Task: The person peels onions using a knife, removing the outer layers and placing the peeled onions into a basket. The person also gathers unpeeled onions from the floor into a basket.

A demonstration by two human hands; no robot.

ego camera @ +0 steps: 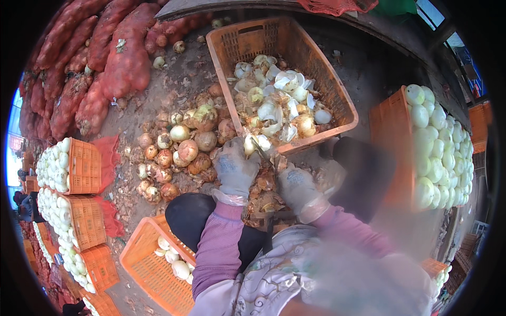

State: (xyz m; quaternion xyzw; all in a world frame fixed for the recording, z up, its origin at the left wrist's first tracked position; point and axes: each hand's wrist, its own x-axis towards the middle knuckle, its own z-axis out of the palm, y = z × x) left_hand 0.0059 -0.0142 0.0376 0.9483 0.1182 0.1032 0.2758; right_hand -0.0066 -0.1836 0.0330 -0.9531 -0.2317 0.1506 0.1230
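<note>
My left hand (237, 164), in a grey work glove, holds a partly peeled onion (250, 145) at the near corner of an orange plastic crate (316, 139). My right hand (294, 183), gloved the same way, grips a knife (261, 150) whose blade reaches toward that onion. White and brown onion peels (272, 106) lie in the crate. A pile of unpeeled onions (187, 150) spreads on the ground to the left of my left hand. Below it, a second orange crate (136, 256) holds several peeled white onions (180, 269).
Red mesh sacks of onions (126, 51) are heaped at the upper left. Orange crates (85, 168) piled with peeled onions stand along the left. A tall orange crate (391, 146) with peeled onions (438, 146) stands at the right. Loose skins litter the floor.
</note>
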